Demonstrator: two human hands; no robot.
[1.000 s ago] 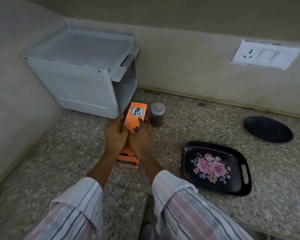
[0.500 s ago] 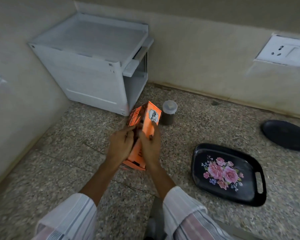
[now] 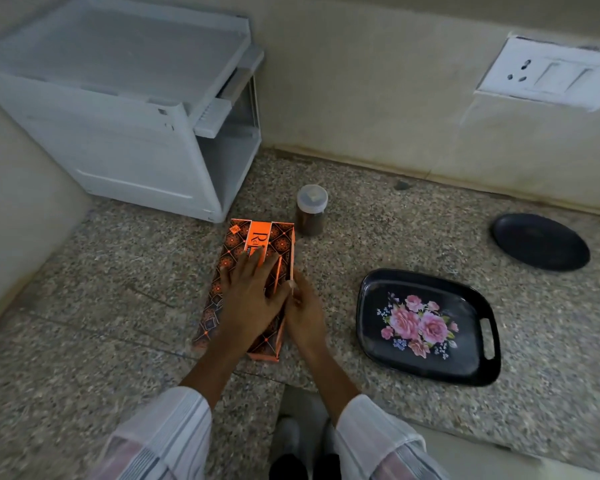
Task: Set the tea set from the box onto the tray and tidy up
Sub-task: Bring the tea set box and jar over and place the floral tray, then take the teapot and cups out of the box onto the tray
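An orange and black patterned box lies flat on the speckled stone counter, its long side pointing away from me. My left hand rests flat on its top face with fingers spread. My right hand grips the box's right edge, thumb and fingers pinching the side flap. A black tray with pink flowers painted on it sits to the right of the box, nothing on it. The tea set itself is not visible.
A small jar with a clear lid and brown contents stands just behind the box. A black plate lies at the far right. A white plastic cabinet fills the back left corner. A wall socket is mounted above.
The box was standing upright and tilted between both hands; it now lies flat on the counter. My left hand has moved onto its top and my right to its edge.
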